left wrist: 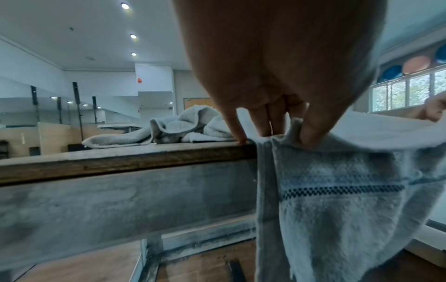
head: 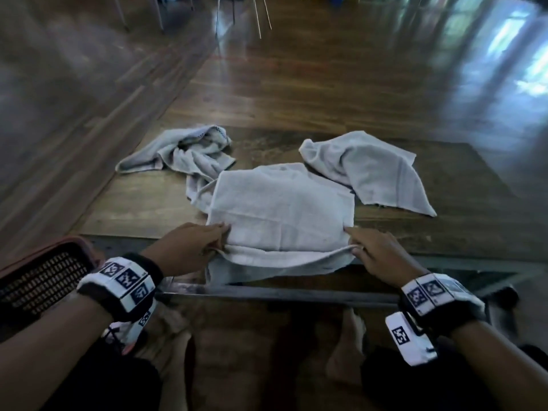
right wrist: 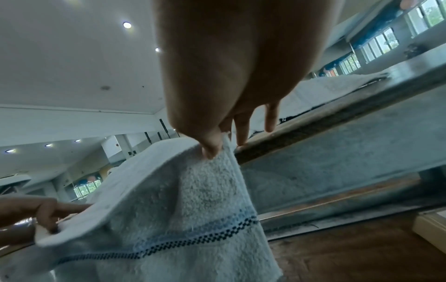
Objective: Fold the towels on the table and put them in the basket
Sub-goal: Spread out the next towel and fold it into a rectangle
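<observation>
A pale grey towel (head: pixel 281 209) lies flat at the table's near edge, its near part hanging over the edge. My left hand (head: pixel 207 237) pinches the towel's near left corner (left wrist: pixel 295 131). My right hand (head: pixel 360 241) pinches the near right corner (right wrist: pixel 217 150). A checked dark band runs across the hanging towel part (left wrist: pixel 337 190) (right wrist: pixel 193 240). A crumpled towel (head: pixel 189 152) lies at the back left, and another towel (head: pixel 370 170) lies spread at the back right. The basket (head: pixel 41 280), dark mesh with a reddish rim, sits at my left.
The wooden table (head: pixel 148 203) has a metal frame (left wrist: pixel 120 200) under its top. Beyond it lies glossy wood floor (head: pixel 326 69), with chair legs (head: pixel 261 16) far back. My knees and feet show below the table edge.
</observation>
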Demonstrator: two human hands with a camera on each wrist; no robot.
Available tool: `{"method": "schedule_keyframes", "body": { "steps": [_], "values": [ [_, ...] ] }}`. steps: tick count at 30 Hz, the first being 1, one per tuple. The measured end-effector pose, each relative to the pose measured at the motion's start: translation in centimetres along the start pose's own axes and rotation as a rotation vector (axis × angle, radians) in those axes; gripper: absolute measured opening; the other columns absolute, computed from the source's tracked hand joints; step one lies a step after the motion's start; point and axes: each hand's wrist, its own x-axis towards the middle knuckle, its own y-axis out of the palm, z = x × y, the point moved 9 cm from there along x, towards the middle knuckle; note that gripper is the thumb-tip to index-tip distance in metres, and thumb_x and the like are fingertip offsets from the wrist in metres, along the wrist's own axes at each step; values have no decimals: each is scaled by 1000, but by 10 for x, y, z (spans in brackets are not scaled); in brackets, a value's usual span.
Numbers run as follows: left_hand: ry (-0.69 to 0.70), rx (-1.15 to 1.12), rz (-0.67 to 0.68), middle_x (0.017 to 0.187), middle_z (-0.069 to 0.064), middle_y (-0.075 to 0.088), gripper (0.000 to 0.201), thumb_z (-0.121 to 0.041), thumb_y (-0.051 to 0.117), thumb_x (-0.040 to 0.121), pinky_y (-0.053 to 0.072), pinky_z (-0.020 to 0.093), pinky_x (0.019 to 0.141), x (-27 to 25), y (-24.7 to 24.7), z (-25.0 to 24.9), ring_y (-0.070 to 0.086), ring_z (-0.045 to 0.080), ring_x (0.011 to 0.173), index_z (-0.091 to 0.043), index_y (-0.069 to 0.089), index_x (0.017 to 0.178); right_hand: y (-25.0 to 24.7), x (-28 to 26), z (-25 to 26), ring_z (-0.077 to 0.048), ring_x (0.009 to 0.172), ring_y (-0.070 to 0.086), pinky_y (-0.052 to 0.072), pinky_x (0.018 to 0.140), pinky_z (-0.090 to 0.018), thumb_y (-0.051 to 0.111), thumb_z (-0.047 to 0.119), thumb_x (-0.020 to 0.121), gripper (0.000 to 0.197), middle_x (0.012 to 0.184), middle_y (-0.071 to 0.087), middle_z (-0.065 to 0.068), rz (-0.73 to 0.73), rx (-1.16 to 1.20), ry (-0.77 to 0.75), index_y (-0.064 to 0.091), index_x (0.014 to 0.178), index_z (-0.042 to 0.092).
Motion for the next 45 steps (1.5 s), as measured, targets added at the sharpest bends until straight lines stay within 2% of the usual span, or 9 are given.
{"method": "schedule_keyframes", "body": {
  "steps": [4, 10, 14, 17, 20, 28, 34, 39, 45],
  "values": [
    [-18, -38, 22, 127, 10, 59, 59, -20, 57, 89, 44, 30, 87, -8, 9, 1, 58, 27, 107, -11, 36, 143, -2, -16, -10, -18, 122, 50, 40, 101, -42, 54, 19, 91, 44, 121, 62, 2, -45, 4, -24, 48, 135, 19],
    [3, -187, 53, 102, -9, 59, 42, -37, 41, 91, 47, 27, 74, -15, 25, -32, 55, 10, 84, -26, 43, 131, -22, -33, -42, -16, 115, 57, 39, 101, -46, 55, 17, 90, 35, 117, 65, 6, -61, -13, 81, 57, 125, 24],
    [35, -139, -217, 76, -7, 58, 18, -38, 40, 81, 39, 27, 56, 3, -19, -46, 51, 15, 67, -25, 52, 83, -47, -25, -51, -20, 84, 64, 44, 85, -40, 61, 13, 86, 13, 81, 67, 5, -134, 15, 124, 62, 85, 27],
    [-65, -244, -474, 75, -3, 60, 17, -30, 46, 82, 39, 27, 57, 21, -59, -28, 52, 15, 66, -17, 56, 82, -78, -11, -62, -20, 66, 60, 45, 66, -35, 62, 9, 84, 17, 69, 62, 3, -324, 194, 146, 58, 77, 24],
    [-134, -326, -615, 79, 2, 62, 4, -13, 55, 86, 46, 32, 64, 44, -76, -9, 57, 19, 73, -10, 57, 84, -92, 10, -69, -16, 69, 57, 41, 66, -31, 63, 14, 85, 8, 74, 62, 4, -468, 228, 179, 59, 80, 20],
    [-330, -305, -398, 85, 12, 63, 7, -11, 54, 83, 46, 42, 70, 105, -43, 20, 57, 31, 79, -10, 49, 79, -48, 66, -82, -27, 92, 56, 42, 85, -44, 61, 24, 85, 7, 88, 59, 2, -283, 94, 285, 58, 81, 21],
    [-439, -369, -261, 73, 4, 55, 16, -16, 52, 86, 31, 32, 60, 118, -24, 32, 50, 25, 72, -16, 41, 74, -27, 76, -72, -24, 114, 45, 29, 92, -43, 57, 26, 87, 9, 119, 58, 6, -177, -4, 235, 57, 96, 22],
    [-393, -345, -263, 74, 8, 56, 16, -16, 55, 85, 45, 41, 68, 117, -30, 30, 54, 31, 75, -10, 45, 73, -23, 76, -70, -20, 121, 39, 23, 96, -41, 53, 25, 90, 10, 129, 53, 7, -131, -26, 223, 55, 100, 23],
    [-361, -422, -392, 67, 2, 55, 9, -13, 56, 82, 40, 31, 56, 114, -45, 26, 51, 20, 63, -9, 49, 77, -31, 76, -60, -19, 109, 45, 24, 92, -38, 58, 26, 88, 7, 108, 58, 2, -176, -84, 181, 59, 92, 20]
  ]
}}
